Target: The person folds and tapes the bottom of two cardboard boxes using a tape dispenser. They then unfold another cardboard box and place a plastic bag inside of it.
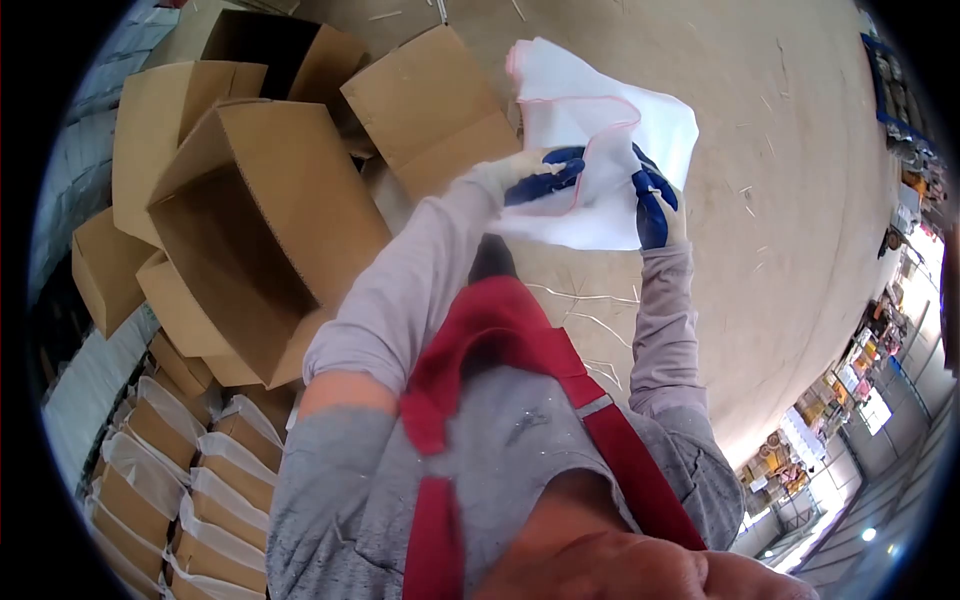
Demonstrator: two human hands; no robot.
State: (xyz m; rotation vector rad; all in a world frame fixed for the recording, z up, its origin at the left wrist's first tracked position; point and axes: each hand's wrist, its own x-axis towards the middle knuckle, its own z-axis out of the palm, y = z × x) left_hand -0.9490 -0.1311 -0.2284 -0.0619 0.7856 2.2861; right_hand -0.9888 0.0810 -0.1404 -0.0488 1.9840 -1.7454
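A soft white sheet with pink edging (655, 125) spreads out in front of me, its near part folded over. My left hand (545, 178), in a white glove with a blue coating, pinches the folded pink-edged part near the middle. On the sheet's right side, my right hand (655, 205) wears the same kind of glove, and its fingers curl over the edge and grip it. Part of the sheet between the hands is raised and bent.
Open cardboard boxes (285, 180) are piled at left, one box (430, 105) right beside the sheet. Lower left stand rows of boxes with translucent liners (225, 500). Thin white strips (590, 298) lie on the brown floor (800, 230). Stacked goods (775, 460) line the far right.
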